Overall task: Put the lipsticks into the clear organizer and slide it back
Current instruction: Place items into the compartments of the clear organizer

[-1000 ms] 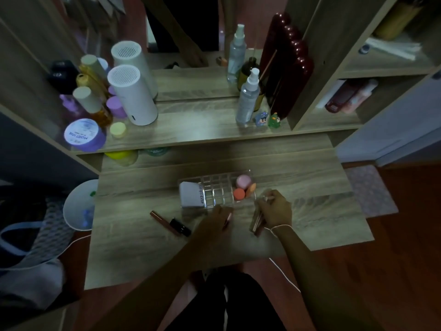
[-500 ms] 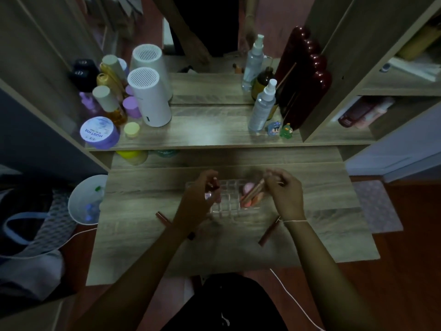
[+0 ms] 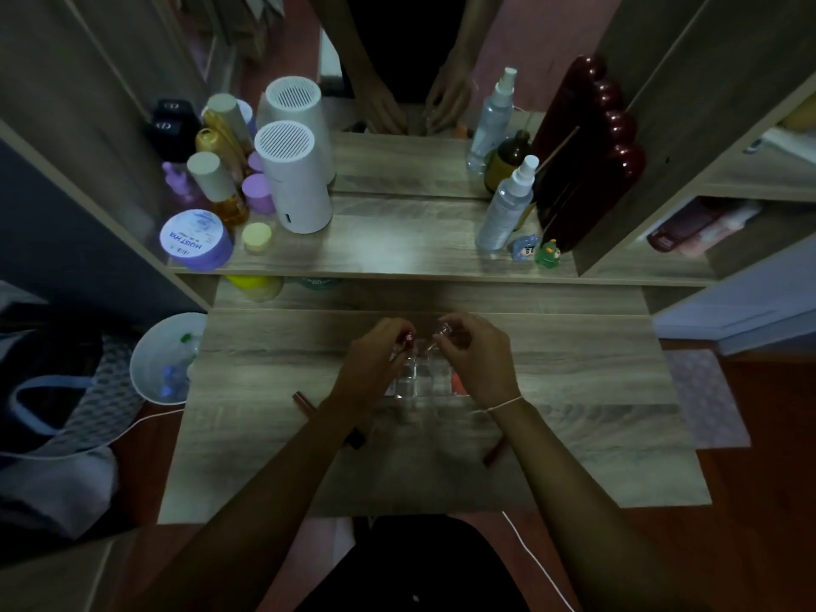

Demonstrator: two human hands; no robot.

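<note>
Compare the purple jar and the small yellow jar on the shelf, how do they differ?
The purple jar is much wider than the yellow jar. The purple jar's lid carries printed lettering, while the yellow jar's lid is plain. The purple jar sits at the shelf's front left corner; the yellow jar stands just to its right, nearer the white speaker-like cylinder. Both are round, lidded, upright and on the same shelf.

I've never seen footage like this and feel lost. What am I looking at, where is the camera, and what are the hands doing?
There is no machine: a person wears one camera on the head, looking down at a wooden desk. Both bare hands are over a clear organizer. The left hand pinches a small red-tipped item, probably a lipstick; the right hand seems to pinch something too blurred to name. More lipsticks lie loose by the left arm and right arm. Bottles stand on the shelf behind.
</note>
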